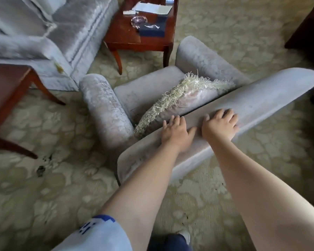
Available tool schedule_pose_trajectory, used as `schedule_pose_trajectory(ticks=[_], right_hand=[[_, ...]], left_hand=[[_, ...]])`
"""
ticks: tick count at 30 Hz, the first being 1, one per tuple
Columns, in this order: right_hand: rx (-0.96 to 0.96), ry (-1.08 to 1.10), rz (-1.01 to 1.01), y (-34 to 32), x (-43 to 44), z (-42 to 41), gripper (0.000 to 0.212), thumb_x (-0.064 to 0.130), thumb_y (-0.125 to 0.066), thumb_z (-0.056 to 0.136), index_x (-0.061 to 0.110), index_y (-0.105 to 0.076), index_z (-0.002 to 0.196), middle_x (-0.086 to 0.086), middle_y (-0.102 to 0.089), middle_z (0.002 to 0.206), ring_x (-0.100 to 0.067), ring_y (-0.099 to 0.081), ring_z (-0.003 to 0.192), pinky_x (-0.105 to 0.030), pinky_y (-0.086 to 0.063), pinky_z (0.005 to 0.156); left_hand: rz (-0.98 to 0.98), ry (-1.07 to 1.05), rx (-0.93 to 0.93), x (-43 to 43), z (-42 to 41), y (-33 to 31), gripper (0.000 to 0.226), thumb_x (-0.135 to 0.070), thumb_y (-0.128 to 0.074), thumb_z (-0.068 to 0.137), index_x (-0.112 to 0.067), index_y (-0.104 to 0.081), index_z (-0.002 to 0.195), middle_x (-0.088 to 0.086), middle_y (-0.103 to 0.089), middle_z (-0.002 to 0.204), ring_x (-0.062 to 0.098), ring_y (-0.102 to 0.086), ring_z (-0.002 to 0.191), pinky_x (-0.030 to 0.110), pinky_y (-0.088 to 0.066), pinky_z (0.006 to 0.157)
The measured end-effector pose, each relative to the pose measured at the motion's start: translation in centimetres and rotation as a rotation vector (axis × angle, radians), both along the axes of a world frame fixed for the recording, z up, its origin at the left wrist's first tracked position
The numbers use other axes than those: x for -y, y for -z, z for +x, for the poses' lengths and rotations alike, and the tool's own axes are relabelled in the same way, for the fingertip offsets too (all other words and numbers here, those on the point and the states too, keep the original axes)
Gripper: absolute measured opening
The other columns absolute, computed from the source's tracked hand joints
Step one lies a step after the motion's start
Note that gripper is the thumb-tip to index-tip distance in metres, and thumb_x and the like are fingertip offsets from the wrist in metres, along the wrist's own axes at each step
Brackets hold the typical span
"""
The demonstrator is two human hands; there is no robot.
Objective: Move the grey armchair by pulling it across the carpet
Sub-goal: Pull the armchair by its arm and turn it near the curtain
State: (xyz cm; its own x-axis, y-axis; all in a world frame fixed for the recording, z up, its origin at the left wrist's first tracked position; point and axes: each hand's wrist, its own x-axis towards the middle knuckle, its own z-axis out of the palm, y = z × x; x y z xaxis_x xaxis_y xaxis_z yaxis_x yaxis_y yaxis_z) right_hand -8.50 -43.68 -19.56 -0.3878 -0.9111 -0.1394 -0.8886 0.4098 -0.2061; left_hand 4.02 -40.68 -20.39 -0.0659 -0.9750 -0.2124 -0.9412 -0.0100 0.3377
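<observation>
The grey armchair (261,104) stands on the patterned carpet (53,187), seen from behind and above, its backrest top running diagonally across the middle. A fringed cushion (179,100) lies on its seat. My left hand (176,132) rests on the backrest's top edge, fingers curled over the front toward the cushion. My right hand (220,125) sits just to its right on the same edge, fingers spread and wrapped over it. Both hands grip the backrest.
A grey sofa (49,38) stands at the upper left. A wooden side table (141,37) with papers and a glass dish is just beyond the armchair. Another wooden table (7,91) is at the left. Dark furniture (310,29) stands at the right edge. My foot (178,240) is below.
</observation>
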Motion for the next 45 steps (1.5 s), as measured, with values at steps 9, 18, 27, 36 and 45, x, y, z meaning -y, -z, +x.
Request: schedule_pose_trajectory(ticks=[9,18,27,36,45], right_hand=[[0.209,0.255,-0.174,0.6,-4.2,7.1,0.079,0.037,-0.042,0.09,-0.001,-0.002,0.147,-0.017,0.005,0.157,-0.031,0.005,0.144,-0.051,-0.003,0.114],[0.586,0.609,-0.427,1.9,-8.3,12.6,0.067,0.035,-0.037,0.097,0.01,-0.005,0.15,-0.013,-0.004,0.157,-0.026,-0.011,0.143,-0.039,-0.016,0.113],[0.617,0.76,-0.582,2.4,-8.8,13.3,0.051,0.027,-0.029,0.099,0.026,-0.02,0.148,0.006,-0.016,0.156,-0.011,-0.019,0.141,-0.034,-0.024,0.108],[0.744,0.9,-0.671,2.9,-9.6,12.2,0.036,0.017,-0.033,0.098,0.004,-0.052,0.125,-0.015,-0.056,0.123,-0.024,-0.049,0.115,-0.041,-0.039,0.098],[0.655,0.96,-0.195,3.1,-14.4,16.7,0.039,0.018,-0.023,0.101,-0.002,-0.056,0.099,-0.023,-0.058,0.111,-0.036,-0.052,0.103,-0.04,-0.04,0.087]], left_hand=[[0.06,0.099,-0.067,-4.0,6.5,0.2,0.065,-0.048,-0.028,0.096,-0.013,-0.014,0.149,0.005,-0.009,0.158,0.022,-0.007,0.144,0.044,-0.011,0.115],[-0.037,0.407,-0.158,-4.5,9.3,-0.2,0.052,-0.024,-0.032,0.098,-0.01,-0.022,0.147,0.007,-0.019,0.155,0.023,-0.019,0.141,0.039,-0.019,0.113],[-0.16,0.496,-0.128,-3.7,8.7,0.2,0.049,-0.023,-0.035,0.097,-0.009,-0.029,0.143,0.011,-0.03,0.146,0.028,-0.032,0.132,0.037,-0.026,0.107],[-0.195,1.113,0.033,-0.6,6.9,-0.3,0.055,-0.027,-0.027,0.098,-0.02,-0.009,0.15,-0.007,0.005,0.158,0.016,0.011,0.144,0.044,0.008,0.115],[-0.182,1.344,0.293,-0.5,4.9,-0.7,0.066,-0.048,-0.029,0.094,-0.018,-0.008,0.15,0.005,0.013,0.157,0.031,0.021,0.14,0.049,0.014,0.111]])
